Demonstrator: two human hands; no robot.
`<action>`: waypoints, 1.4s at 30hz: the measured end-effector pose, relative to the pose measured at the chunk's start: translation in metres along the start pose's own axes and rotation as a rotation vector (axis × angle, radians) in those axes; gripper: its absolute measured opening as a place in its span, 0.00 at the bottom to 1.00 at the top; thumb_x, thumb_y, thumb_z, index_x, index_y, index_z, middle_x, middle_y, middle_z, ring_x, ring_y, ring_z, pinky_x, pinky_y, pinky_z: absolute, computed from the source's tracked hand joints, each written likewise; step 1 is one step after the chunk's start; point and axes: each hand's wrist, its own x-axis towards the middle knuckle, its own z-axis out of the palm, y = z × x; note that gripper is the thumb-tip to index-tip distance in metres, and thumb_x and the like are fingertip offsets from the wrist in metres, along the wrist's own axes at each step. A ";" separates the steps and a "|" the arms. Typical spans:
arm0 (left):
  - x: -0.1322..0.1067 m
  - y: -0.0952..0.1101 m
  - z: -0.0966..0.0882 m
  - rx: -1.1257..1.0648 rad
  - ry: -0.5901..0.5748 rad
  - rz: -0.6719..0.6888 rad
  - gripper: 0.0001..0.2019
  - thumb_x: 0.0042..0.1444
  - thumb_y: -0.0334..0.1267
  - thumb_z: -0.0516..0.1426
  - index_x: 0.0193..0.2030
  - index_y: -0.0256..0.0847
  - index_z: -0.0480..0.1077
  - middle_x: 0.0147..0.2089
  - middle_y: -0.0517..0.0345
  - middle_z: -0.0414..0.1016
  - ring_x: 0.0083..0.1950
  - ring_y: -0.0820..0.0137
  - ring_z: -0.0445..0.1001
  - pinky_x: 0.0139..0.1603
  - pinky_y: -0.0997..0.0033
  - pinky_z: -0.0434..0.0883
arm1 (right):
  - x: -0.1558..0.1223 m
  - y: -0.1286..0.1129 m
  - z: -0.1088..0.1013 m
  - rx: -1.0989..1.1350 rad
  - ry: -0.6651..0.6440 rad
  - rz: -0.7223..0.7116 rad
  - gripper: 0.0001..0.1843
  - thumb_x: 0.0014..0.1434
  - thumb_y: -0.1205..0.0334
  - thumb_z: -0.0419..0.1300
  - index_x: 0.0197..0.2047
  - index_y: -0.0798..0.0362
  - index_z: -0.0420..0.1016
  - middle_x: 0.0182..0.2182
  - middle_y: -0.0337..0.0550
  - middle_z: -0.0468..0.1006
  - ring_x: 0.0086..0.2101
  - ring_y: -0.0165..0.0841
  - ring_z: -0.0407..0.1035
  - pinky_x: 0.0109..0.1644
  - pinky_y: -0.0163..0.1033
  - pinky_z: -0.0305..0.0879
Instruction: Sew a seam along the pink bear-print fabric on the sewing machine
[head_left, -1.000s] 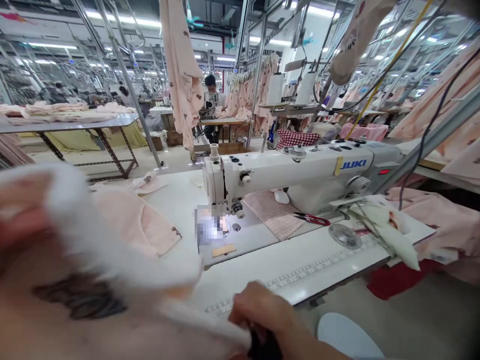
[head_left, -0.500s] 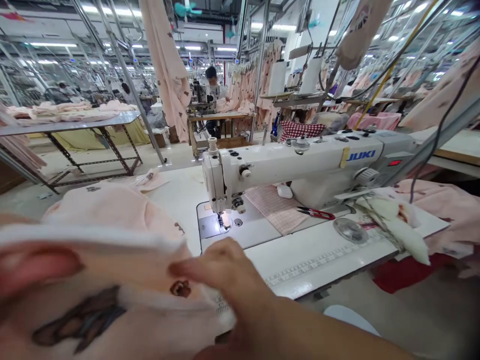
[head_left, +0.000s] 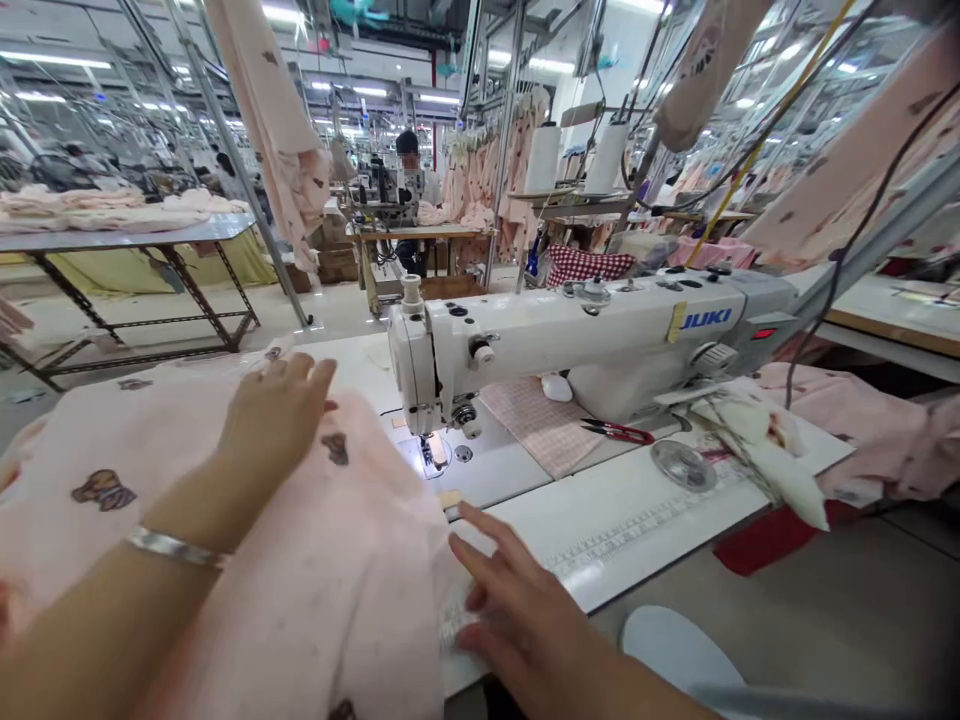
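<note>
Pink cloth (head_left: pixel 382 580), soft-looking, dog-printed, draping loosely! Left hand (head_left: pixel 274 415) on top, grip impossible to tell; right hand (head_left: pixel 525 605) by its edge, fingers apart; clear round disc (head_left: pixel 684 466) beyond.

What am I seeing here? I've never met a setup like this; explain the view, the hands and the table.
There's no robot: every picture comes from one camera on a person's head, looking forward and down. The left hand rests back-up on pink printed fabric. The right hand, fingers spread, is by the fabric's right edge; nothing is clearly gripped. Ahead, a white sewing machine stands on a white table, with checked cloth, red-handled snips and a ruler scale around it.
</note>
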 end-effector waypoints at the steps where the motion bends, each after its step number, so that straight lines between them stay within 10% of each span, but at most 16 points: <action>1: 0.000 0.004 0.008 0.002 -0.017 -0.017 0.14 0.64 0.35 0.45 0.51 0.34 0.64 0.50 0.45 0.68 0.49 0.56 0.69 0.47 0.45 0.67 | 0.002 0.003 -0.003 -0.039 0.046 -0.020 0.24 0.59 0.70 0.55 0.59 0.49 0.61 0.48 0.50 0.68 0.35 0.29 0.67 0.40 0.37 0.68; 7: -0.028 0.052 0.044 -0.271 -0.269 0.216 0.08 0.54 0.33 0.57 0.38 0.52 0.73 0.44 0.60 0.72 0.48 0.62 0.67 0.48 0.57 0.65 | 0.017 0.016 -0.005 -0.424 -0.093 -0.141 0.12 0.59 0.68 0.54 0.47 0.50 0.70 0.33 0.43 0.70 0.33 0.34 0.61 0.37 0.41 0.55; 11: -0.033 0.067 0.042 -0.402 -0.353 0.256 0.07 0.56 0.29 0.54 0.29 0.43 0.68 0.38 0.60 0.72 0.43 0.65 0.67 0.47 0.58 0.63 | 0.024 0.016 -0.004 -0.549 -0.205 -0.103 0.08 0.59 0.65 0.55 0.43 0.51 0.70 0.32 0.41 0.69 0.33 0.33 0.60 0.36 0.41 0.51; 18: -0.028 0.073 0.065 -0.386 -0.265 0.231 0.09 0.61 0.27 0.46 0.33 0.40 0.63 0.33 0.57 0.69 0.37 0.64 0.64 0.41 0.60 0.62 | 0.016 0.027 0.032 -0.601 0.054 -0.485 0.08 0.60 0.59 0.54 0.43 0.45 0.68 0.20 0.33 0.65 0.22 0.31 0.54 0.30 0.41 0.42; 21: -0.037 0.076 0.083 -0.401 -0.196 0.199 0.10 0.62 0.27 0.44 0.32 0.40 0.62 0.35 0.55 0.68 0.38 0.64 0.63 0.40 0.61 0.62 | 0.019 0.030 0.042 -0.612 -0.037 -0.501 0.01 0.55 0.63 0.55 0.31 0.49 0.65 0.16 0.31 0.64 0.19 0.29 0.53 0.30 0.42 0.42; 27: -0.049 0.073 0.092 -0.484 -0.121 0.201 0.09 0.64 0.30 0.44 0.34 0.40 0.61 0.35 0.57 0.68 0.38 0.66 0.63 0.40 0.61 0.63 | 0.034 0.017 0.007 -0.255 -0.124 -0.509 0.06 0.59 0.68 0.52 0.41 0.51 0.65 0.27 0.33 0.75 0.34 0.27 0.66 0.44 0.39 0.53; 34: -0.047 0.069 0.082 -0.563 -0.153 0.174 0.07 0.64 0.33 0.46 0.39 0.42 0.64 0.39 0.59 0.69 0.42 0.67 0.66 0.44 0.62 0.65 | 0.040 0.018 -0.014 -0.487 0.026 -0.650 0.09 0.61 0.71 0.51 0.29 0.53 0.65 0.29 0.39 0.71 0.32 0.32 0.60 0.37 0.40 0.52; 42: -0.041 0.062 0.079 -0.624 -0.196 0.190 0.07 0.63 0.33 0.47 0.39 0.44 0.66 0.38 0.62 0.70 0.43 0.70 0.66 0.44 0.67 0.66 | 0.041 0.025 -0.010 -0.626 -0.226 -0.634 0.09 0.61 0.66 0.52 0.45 0.49 0.67 0.26 0.36 0.67 0.28 0.32 0.56 0.35 0.42 0.48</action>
